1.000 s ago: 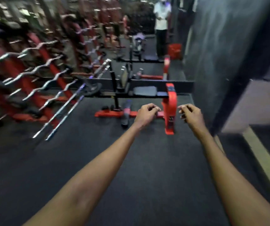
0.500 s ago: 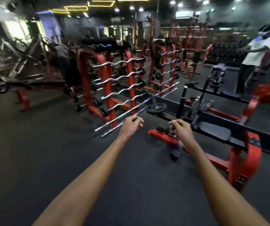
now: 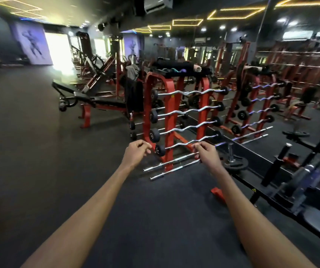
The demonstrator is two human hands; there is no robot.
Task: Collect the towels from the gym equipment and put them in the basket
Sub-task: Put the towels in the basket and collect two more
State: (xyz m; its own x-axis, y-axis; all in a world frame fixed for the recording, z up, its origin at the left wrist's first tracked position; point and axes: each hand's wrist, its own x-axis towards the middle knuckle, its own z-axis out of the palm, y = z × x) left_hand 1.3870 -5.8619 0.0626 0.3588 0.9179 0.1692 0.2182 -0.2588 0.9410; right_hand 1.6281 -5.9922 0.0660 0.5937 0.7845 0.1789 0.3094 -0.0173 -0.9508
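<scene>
My left hand (image 3: 136,151) and my right hand (image 3: 205,153) are stretched out ahead of me over the dark floor, fingers curled, holding nothing. Behind them stands a red rack (image 3: 169,120) of curl bars. A grey cloth (image 3: 132,71), which may be a towel, hangs on a machine behind the rack's left side. Below it hangs a dark cloth (image 3: 134,95). A pale rolled item (image 3: 197,69) lies on the rack's top shelf. No basket is in view.
An adjustable bench (image 3: 89,99) with red legs stands left of the rack. Two straight bars (image 3: 172,165) lie on the floor at the rack's foot. A black frame with a weight plate (image 3: 234,164) runs along the right. A mirror wall reflects more racks. Open floor spreads left.
The view has swung left, from the red and black machine and the person by a red basket to the curl bar rack. Both hands stayed out in front, curled and empty.
</scene>
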